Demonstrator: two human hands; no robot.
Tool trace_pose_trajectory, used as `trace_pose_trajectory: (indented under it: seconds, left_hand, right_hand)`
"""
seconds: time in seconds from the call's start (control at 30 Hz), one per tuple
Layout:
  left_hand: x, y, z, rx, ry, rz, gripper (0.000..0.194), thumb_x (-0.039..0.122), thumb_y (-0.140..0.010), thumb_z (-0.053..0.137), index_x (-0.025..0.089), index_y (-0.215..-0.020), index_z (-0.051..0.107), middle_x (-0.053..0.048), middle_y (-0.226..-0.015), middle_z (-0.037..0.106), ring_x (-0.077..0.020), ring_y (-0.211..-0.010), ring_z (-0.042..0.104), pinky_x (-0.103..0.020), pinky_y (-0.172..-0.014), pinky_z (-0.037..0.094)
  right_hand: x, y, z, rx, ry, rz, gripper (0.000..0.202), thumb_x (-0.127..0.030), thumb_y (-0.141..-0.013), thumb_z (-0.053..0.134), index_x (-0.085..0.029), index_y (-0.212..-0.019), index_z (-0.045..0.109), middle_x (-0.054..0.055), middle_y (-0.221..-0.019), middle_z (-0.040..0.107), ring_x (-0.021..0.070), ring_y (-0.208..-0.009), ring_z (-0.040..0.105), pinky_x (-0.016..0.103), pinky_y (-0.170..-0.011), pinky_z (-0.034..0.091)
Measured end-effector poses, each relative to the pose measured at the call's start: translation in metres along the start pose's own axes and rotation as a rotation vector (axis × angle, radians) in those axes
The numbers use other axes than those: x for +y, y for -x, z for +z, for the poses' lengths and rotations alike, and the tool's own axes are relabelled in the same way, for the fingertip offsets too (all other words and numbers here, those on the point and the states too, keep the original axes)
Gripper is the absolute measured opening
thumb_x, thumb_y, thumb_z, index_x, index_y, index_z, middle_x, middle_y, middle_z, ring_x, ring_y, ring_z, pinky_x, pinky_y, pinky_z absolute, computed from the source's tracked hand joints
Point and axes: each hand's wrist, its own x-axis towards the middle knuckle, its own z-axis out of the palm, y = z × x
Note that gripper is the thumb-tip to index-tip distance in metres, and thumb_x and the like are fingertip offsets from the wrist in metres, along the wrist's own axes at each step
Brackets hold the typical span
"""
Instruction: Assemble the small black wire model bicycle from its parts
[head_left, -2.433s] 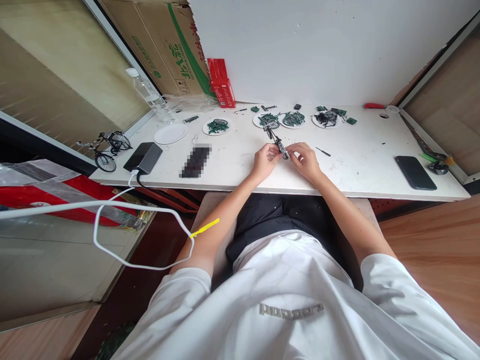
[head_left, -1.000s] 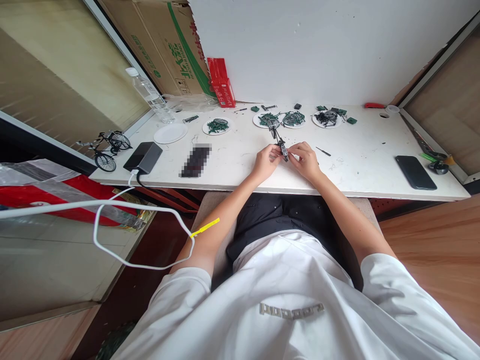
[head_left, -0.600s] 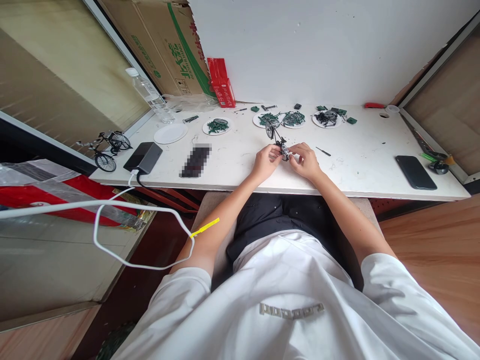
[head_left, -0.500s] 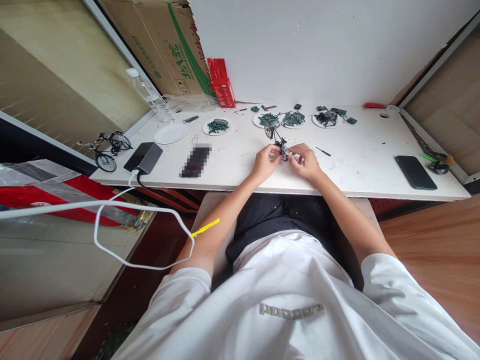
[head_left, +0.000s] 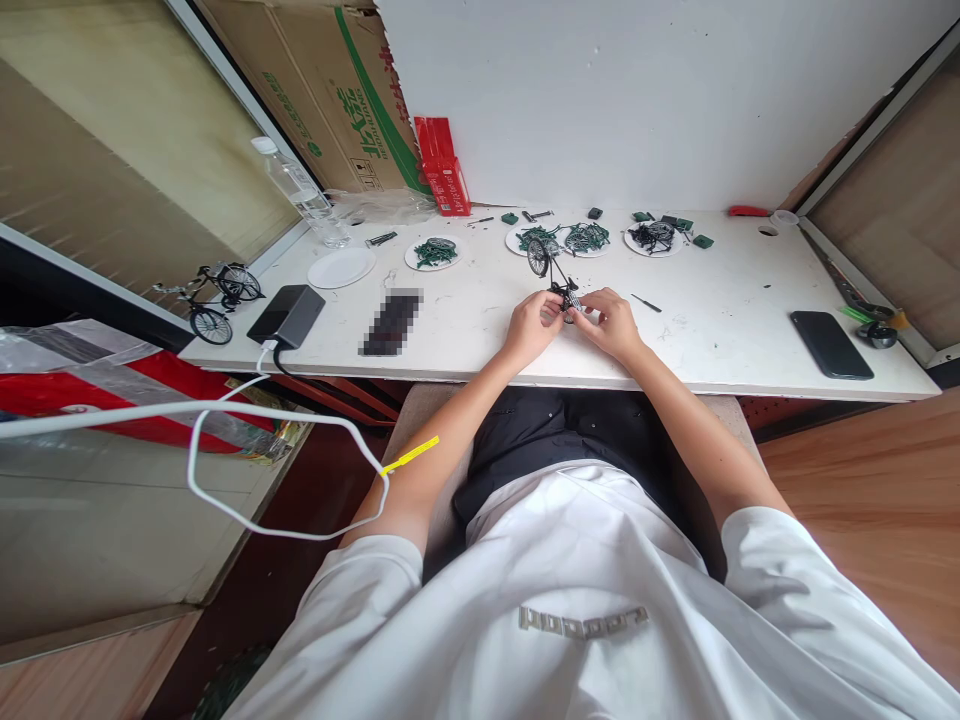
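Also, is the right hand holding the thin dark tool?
No, the tool lies on the table, apart from the right hand.

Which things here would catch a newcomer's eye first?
Probably the small black model bicycle, held between the left hand and the right hand at the middle of the white table. A similar model bicycle rests at the table's far left end, beside a dark grey box. The bright red box also stands out, at the back of the table against the white panel.
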Motion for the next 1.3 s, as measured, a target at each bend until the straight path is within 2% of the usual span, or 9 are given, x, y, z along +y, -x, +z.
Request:
trace_pose_trajectory:
  seconds: [0.23,0.43,0.7,1.07,1.3]
  left_hand:
    - [0.0020,-0.0003,-0.0004,-0.005,-0.008,-0.005,0.020,0.011,-0.094,0.080,0.022,-0.109,0.073,-0.007,-0.104,0.083,-0.0195,-0.093,0.081,-0.029,-0.074,0.066]
    - [0.0022,-0.0002,-0.0007,-0.005,-0.010,0.002,0.020,0.011,-0.094,0.080,0.022,-0.109,0.073,-0.007,-0.104,0.084,-0.0194,-0.093,0.081,-0.029,-0.075,0.067]
    - [0.0028,-0.0002,-0.0008,0.007,-0.002,-0.004,0.020,0.011,-0.092,0.080,0.022,-0.107,0.073,-0.007,-0.104,0.083,-0.0192,-0.093,0.080,-0.029,-0.074,0.067]
    - [0.0045,0.0001,-0.0014,0.002,0.004,-0.014,0.019,0.015,-0.092,0.082,0.023,-0.106,0.074,-0.008,-0.105,0.083,-0.0200,-0.093,0.081,-0.030,-0.074,0.067]
    - [0.0063,0.0000,-0.0027,-0.006,-0.005,-0.037,0.019,0.014,-0.092,0.082,0.022,-0.107,0.074,-0.008,-0.105,0.083,-0.0200,-0.094,0.080,-0.030,-0.075,0.067]
  right_hand:
    - [-0.0015,0.0009,-0.0013,0.008,-0.001,-0.016,0.040,-0.059,-0.108,0.070,-0.023,-0.114,0.087,0.012,-0.094,0.082,0.0316,-0.094,0.073,0.045,-0.079,0.064]
    - [-0.0027,0.0013,0.0001,0.025,-0.012,-0.011,0.049,-0.065,-0.109,0.066,-0.022,-0.112,0.089,0.012,-0.092,0.083,0.0304,-0.090,0.074,0.043,-0.072,0.062]
    - [-0.0065,0.0008,-0.0035,-0.010,-0.019,0.024,0.058,-0.071,-0.109,0.062,-0.022,-0.126,0.088,0.012,-0.092,0.083,0.0310,-0.091,0.075,0.044,-0.078,0.064]
    - [-0.0096,0.0009,-0.0024,0.014,-0.103,0.120,0.052,-0.074,-0.098,0.074,-0.024,-0.112,0.079,0.013,-0.112,0.085,0.0293,-0.091,0.080,0.044,-0.077,0.066]
    - [-0.0081,0.0016,-0.0024,0.017,-0.113,0.139,0.051,-0.070,-0.099,0.073,-0.022,-0.111,0.083,0.013,-0.105,0.086,0.0294,-0.088,0.081,0.045,-0.080,0.066]
